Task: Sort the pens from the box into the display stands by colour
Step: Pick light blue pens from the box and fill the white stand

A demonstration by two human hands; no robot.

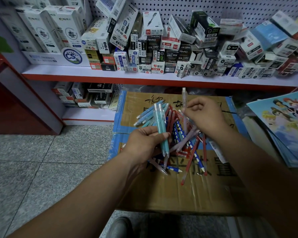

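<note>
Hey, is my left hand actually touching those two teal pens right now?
Touching. The head view shows the left hand gripping the teal pens, with the thumb pressed across both barrels and the fingers curled behind them.

Pens lying heaped on a carton in front of two shelves
A pile of pens (187,145) is lying on a flat carton (162,194), which is sitting on the floor (41,160). The left hand (143,141) is hovering over the pile's near left, gripping two pens (161,124) side by side; the right hand (205,115) is hanging over its far right, pinching a single pen (184,103) upright. Behind the carton a lower shelf (88,115) is carrying small boxes (86,97), and above it an upper shelf (110,75) is carrying many more packets (162,48). A stack of picture sheets (286,127) is lying just right of the carton
</note>
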